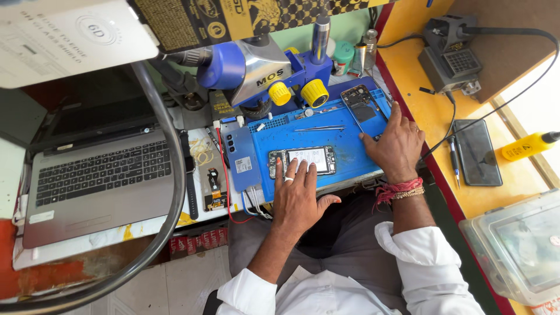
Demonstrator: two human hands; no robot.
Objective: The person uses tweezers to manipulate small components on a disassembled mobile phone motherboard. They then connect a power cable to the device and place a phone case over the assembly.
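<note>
At the top left we see a flat white package [64, 41], with a black-and-gold checkered box [233, 17] beside it. On the blue mat an opened phone [303, 160] bears a white label — and a dark phone screen [477, 153] lies on the yellow table [420, 116], right.

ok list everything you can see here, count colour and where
mat: 1, blue, bench centre
opened phone: 1, dark frame, on mat under left fingertips
phone frame: 1, dark, mat's far right
back cover: 1, blue, left of mat
tweezers: 1, silver, mid mat
microscope: 1, blue and silver, yellow knobs, behind mat
laptop: 1, grey, left
black phone: 1, yellow shelf, right
bottle: 1, yellow, far right
left hand: on opened phone
right hand: by phone frame
</note>
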